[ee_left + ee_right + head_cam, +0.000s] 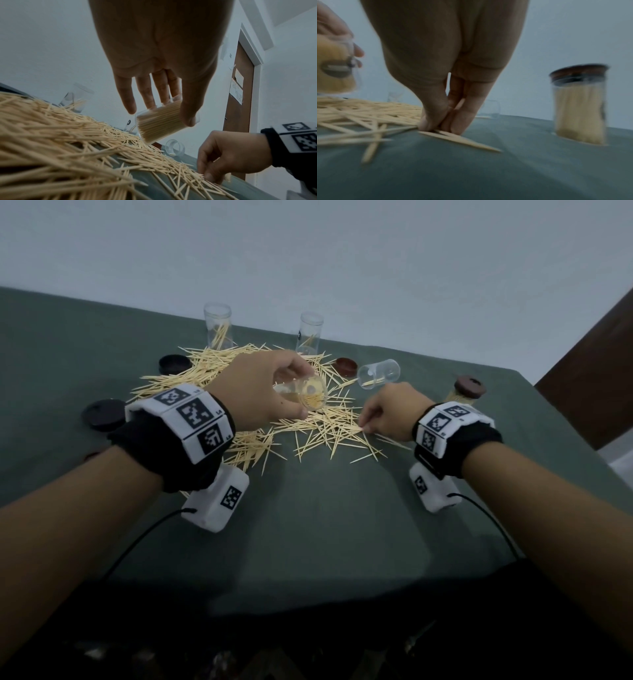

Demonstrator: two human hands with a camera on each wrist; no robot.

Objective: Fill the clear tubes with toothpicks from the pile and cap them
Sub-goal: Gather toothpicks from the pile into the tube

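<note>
My left hand (301, 390) grips a clear tube (313, 397) packed with toothpicks and holds it tilted, mouth toward me, above the toothpick pile (325, 429). In the left wrist view the thumb and fingers wrap the tube (159, 124). My right hand (366, 428) is down at the pile's right edge, and its fingertips (426, 124) pinch a few toothpicks (458, 140) lying on the cloth. Two upright clear tubes (218, 326) (310, 333) at the back hold only a few toothpicks. Another clear tube (378, 373) lies on its side.
A filled tube with a brown cap (462, 392) stands at the right. Loose caps lie around the pile: black (174, 363), brown (346, 366), black (104, 414). The green tablecloth (308, 525) is bare near me. A brown door (589, 371) stands at the right.
</note>
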